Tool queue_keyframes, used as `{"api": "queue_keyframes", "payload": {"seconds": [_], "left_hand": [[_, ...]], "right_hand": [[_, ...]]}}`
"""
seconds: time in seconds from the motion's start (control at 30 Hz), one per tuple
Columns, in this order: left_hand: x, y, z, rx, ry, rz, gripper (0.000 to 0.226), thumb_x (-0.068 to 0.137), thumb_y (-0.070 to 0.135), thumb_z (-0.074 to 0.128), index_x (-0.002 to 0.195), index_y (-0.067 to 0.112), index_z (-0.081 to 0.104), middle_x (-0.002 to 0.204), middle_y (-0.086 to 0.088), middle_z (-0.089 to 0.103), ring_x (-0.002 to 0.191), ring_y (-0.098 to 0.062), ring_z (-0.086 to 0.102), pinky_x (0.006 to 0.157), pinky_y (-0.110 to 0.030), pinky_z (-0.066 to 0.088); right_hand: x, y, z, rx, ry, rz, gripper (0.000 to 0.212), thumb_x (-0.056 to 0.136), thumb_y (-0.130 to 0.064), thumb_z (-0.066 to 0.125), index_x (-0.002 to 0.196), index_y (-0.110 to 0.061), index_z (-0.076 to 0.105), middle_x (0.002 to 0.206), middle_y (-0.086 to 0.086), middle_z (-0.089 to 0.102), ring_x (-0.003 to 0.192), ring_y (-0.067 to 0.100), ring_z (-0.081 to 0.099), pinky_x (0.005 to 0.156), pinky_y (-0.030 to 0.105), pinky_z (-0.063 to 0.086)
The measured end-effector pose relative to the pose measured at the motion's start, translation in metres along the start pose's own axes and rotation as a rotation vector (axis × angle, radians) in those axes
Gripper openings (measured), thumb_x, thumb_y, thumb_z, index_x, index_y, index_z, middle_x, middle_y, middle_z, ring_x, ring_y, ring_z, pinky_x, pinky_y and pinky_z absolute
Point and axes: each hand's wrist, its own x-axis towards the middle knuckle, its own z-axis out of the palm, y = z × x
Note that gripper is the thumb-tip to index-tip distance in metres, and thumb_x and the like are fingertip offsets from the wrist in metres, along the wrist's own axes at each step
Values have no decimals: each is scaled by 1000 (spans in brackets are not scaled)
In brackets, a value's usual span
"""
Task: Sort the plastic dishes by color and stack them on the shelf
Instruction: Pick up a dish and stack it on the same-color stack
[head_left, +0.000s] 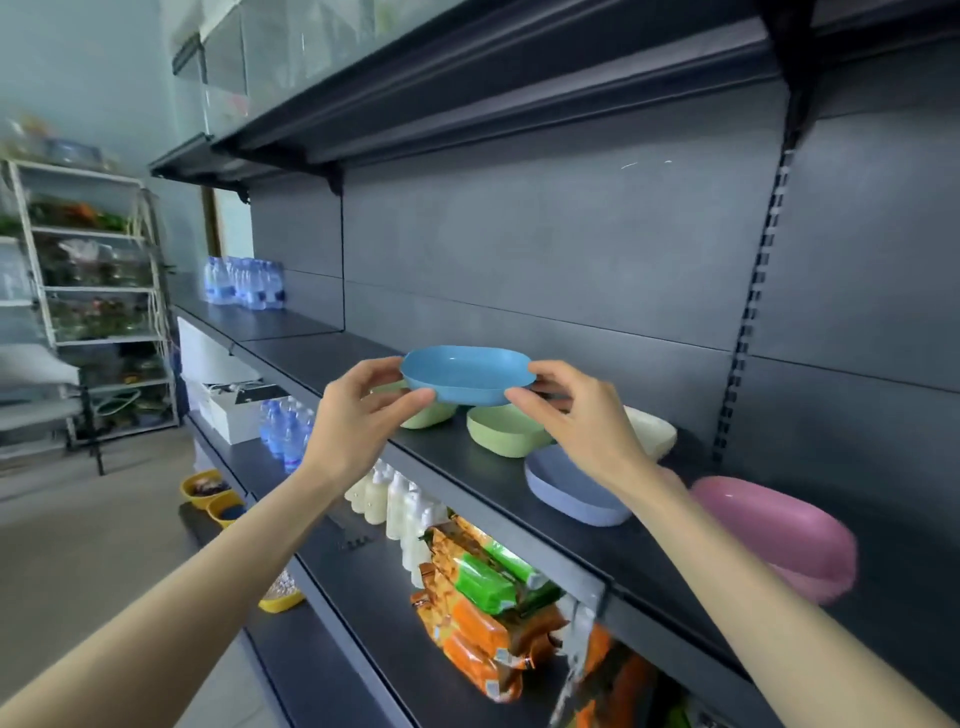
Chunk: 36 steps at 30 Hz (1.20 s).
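Blue dish: the blue dish (467, 374) is held level and mouth up in the air above the shelf (322, 364), near the middle of the view. Clock directions below are read from it.
Left hand: the left hand (363, 410) pinches the dish's 9 o'clock end, with the thumb along the near lower edge and the fingers curled round the rim.
Right hand: the right hand (576, 415) pinches the 3 o'clock end in the same way, thumb tip on the near underside.
Green dish: a green dish (501, 431) stands on the shelf at 6 o'clock, just below the held one.
Second green dish: a second green dish (431, 415) sits at 7 o'clock, partly hidden behind the left thumb.
Cream dish: the cream dish (652, 431) is at about 4 o'clock, behind the right wrist.
Purple dish: the purple dish (566, 488) is at 5 o'clock, near the shelf's front edge.
Pink dishes: the pink dishes (774, 530) are at 4 o'clock, farther out; they look stacked, though blurred.
Water bottles: water bottles (244, 283) stand at 10 o'clock, at the far end of the same shelf.
Lower shelf: white bottles (395, 499) and orange and green snack packs (483, 597) are at 6 o'clock.
Yellow bowls: yellow bowls (208, 491) are at 8 o'clock, low down.
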Motion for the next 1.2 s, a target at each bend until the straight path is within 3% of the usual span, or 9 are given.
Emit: {"api": "queue_keyframes", "payload": {"seconds": [0.2,0.4,0.53,0.63,0.8,0.9,1.07,1.2], "left_hand": [[94,-77,-59,-6,-86,-27,38,80,13,73,114,14,57,107,2,66,76,7,67,64,-6,48],[178,-132,-77,-42,-167,-15,34,81,12,73,112,15,58,106,3,66,73,9,66,62,-4,46],[233,-173,-72,-69,-234,-20,44,80,16,74,121,8,58,111,-1,67,82,4,67,68,-6,49],[272,-204,-66,-98,-274,-33,45,79,18,75,120,10,58,110,0,67,89,-1,67,76,-10,52],[329,-258,-58,-113,-321,-48,37,79,15,76,112,15,59,99,10,67,79,8,66,73,-8,51],[364,-288,-56,-101,-361,-63,36,79,14,76,110,16,58,96,12,66,75,9,66,67,-6,49],[407,-336,-55,-77,-424,-88,39,76,17,79,110,18,60,97,8,68,81,4,67,66,-6,49],[429,-370,-48,-79,-527,-91,38,74,14,80,108,14,63,97,6,71,87,0,68,72,-9,50]], "right_hand": [[74,12,96,-59,67,54,47,81,-39,70,120,-14,63,105,-1,70,97,9,65,91,27,50],[134,24,145,-155,123,109,47,82,-41,68,120,-16,63,105,-5,71,97,5,65,83,13,46],[173,42,166,-189,170,159,59,74,-55,65,118,-16,64,97,-1,73,97,10,66,94,34,49],[203,61,181,-238,184,179,71,65,-69,59,117,-20,65,105,-4,71,104,9,63,97,36,48],[254,97,208,-319,112,261,54,79,-45,70,122,-14,62,115,2,69,107,9,63,98,26,45],[287,118,226,-332,77,279,50,80,-38,72,119,-8,63,115,4,68,107,12,63,98,27,46],[324,144,249,-383,-9,355,51,78,-41,73,117,-9,63,109,5,70,101,12,65,97,32,48],[334,155,262,-490,-75,450,51,78,-47,71,106,-6,65,103,19,68,100,30,63,93,45,49]]}}
